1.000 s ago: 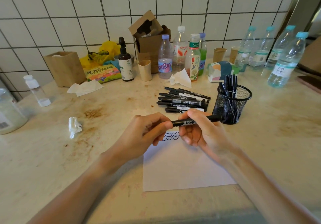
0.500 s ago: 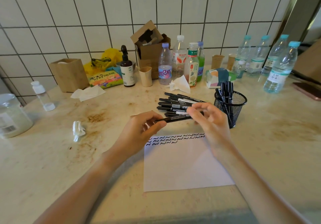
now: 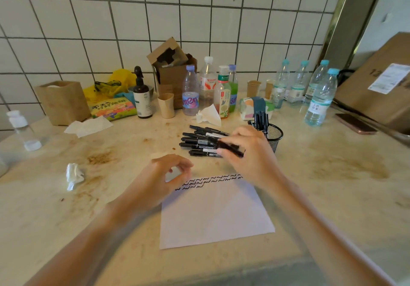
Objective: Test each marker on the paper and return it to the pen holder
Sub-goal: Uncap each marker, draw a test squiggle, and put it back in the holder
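Water bottles [image 3: 319, 99], crumpled tissue [image 3: 74, 176], cardboard box [image 3: 172, 72], phone [image 3: 355, 123].

2 bare forearms, left hand [image 3: 164, 176], right hand [image 3: 250, 152], no sleeves

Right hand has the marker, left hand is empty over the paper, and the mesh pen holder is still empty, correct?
Not quite. The head view shows the pen holder already has several markers standing in it. The rest holds: the right hand grips the marker, and the left hand is empty over the paper.

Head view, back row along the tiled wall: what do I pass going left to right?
Brown paper bag → yellow plastic bag → dark pump bottle → open cardboard box → tan paper cup → four blue-capped water bottles → large cardboard carton.
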